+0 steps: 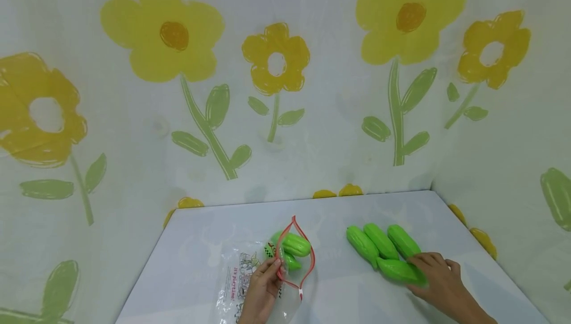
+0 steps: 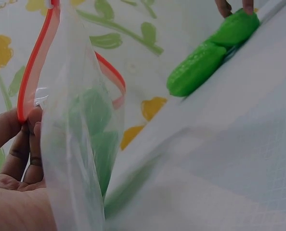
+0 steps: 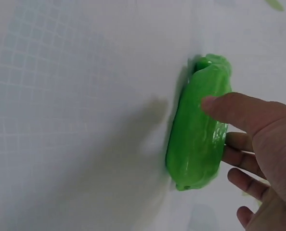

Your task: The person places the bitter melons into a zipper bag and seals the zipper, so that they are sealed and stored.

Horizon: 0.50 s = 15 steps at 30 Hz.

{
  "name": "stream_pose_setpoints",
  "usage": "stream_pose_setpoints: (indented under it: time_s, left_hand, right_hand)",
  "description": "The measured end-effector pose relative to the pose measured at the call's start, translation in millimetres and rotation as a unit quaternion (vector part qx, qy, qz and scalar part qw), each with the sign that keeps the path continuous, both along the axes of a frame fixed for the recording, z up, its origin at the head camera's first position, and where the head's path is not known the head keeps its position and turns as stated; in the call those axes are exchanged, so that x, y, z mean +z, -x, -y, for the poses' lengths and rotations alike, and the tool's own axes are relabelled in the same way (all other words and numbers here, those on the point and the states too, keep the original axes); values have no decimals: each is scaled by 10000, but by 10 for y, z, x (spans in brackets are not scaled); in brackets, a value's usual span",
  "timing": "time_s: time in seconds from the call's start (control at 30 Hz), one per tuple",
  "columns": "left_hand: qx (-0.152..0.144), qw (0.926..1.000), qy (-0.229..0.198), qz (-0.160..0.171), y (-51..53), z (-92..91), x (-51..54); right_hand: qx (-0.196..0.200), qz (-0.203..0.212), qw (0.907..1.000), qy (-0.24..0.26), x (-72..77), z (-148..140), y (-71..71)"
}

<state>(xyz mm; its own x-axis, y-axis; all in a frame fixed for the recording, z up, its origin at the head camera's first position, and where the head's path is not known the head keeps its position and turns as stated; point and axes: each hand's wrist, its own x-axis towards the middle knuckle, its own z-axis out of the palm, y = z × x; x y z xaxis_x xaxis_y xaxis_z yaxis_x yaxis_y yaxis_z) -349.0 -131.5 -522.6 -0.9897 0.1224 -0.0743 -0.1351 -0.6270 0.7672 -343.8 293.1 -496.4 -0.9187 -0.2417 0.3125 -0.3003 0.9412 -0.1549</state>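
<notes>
My left hand (image 1: 260, 292) pinches the rim of a clear zip bag (image 1: 238, 277) with a red zip edge (image 1: 314, 259) and a printed cartoon front. The bag's mouth gapes toward the right. Green cucumber-like toy vegetables (image 1: 298, 245) are in the bag, blurred through the plastic in the left wrist view. On the right, my right hand (image 1: 439, 282) holds a similar green toy cucumber (image 3: 197, 130), thumb on the near side and fingers on the far side. It lies at the front of a group, by three others (image 1: 379, 241).
A white tabletop (image 1: 339, 294) carries everything. Fabric walls (image 1: 312, 131) with yellow flowers and green leaves rise behind the table and on both sides. A white zip slider (image 1: 301, 292) sits at the near end of the bag's red edge.
</notes>
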Motion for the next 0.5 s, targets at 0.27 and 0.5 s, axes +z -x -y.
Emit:
stream_pose_setpoints:
  time_s: [0.27,0.5]
  left_hand:
    - [-36,9999,-23,-163,-7,9,-9]
    - [24,10000,27,-30,-8,7,5]
  right_hand:
    - [31,-108,9999,12,-28,14,15]
    - [175,-314,9993,98,-1,23,12]
